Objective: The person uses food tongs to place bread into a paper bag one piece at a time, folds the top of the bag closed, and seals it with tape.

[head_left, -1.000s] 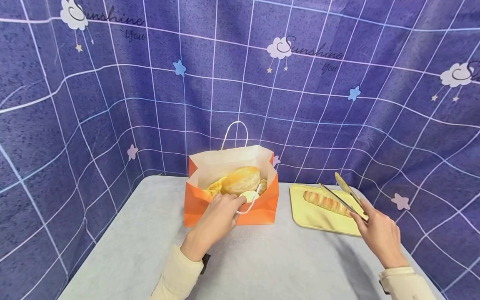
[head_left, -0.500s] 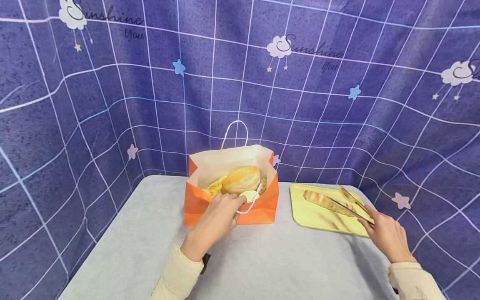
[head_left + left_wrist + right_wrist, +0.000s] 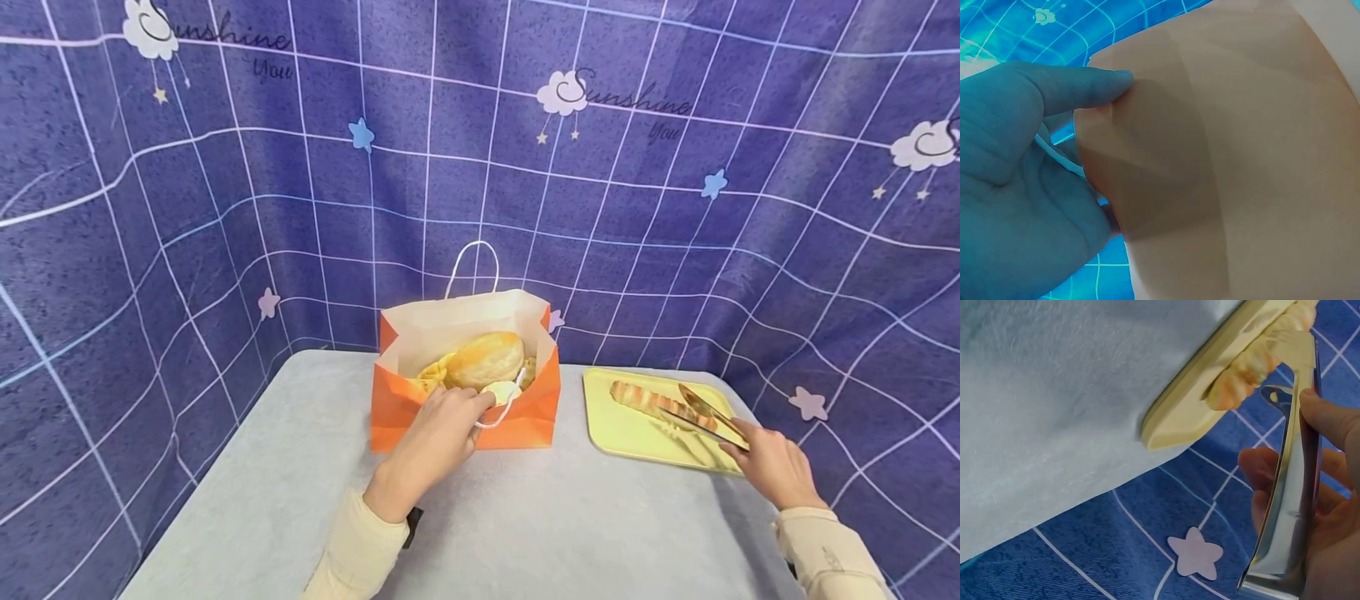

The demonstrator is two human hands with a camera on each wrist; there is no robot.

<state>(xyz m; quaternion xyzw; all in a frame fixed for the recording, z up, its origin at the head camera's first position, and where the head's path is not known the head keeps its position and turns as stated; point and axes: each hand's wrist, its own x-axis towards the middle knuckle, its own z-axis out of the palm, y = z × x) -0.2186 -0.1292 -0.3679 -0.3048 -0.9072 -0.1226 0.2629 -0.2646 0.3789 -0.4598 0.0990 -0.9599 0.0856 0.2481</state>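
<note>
An orange paper bag (image 3: 517, 425) with white string handles stands at the middle of the table, holding several breads, among them a large golden bun (image 3: 486, 360). My left hand (image 3: 438, 421) pinches its front rim; in the left wrist view the thumb lies on the bag's paper wall (image 3: 1260, 187). My right hand (image 3: 776, 467) holds metal tongs (image 3: 1294, 487), whose two arms stand apart at the right part of a long ridged bread (image 3: 637, 397). That bread lies on a yellow tray (image 3: 615, 437) right of the bag.
The light grey table (image 3: 585, 533) carries the bag and tray. A purple-blue curtain (image 3: 637, 250) with a grid and star prints hangs close behind the table and along both sides. The bag's rear handle (image 3: 477, 244) stands upright.
My right hand first shifted right, and the tongs came down from above the tray to the bread's right part. The left hand stays at the bag's rim.
</note>
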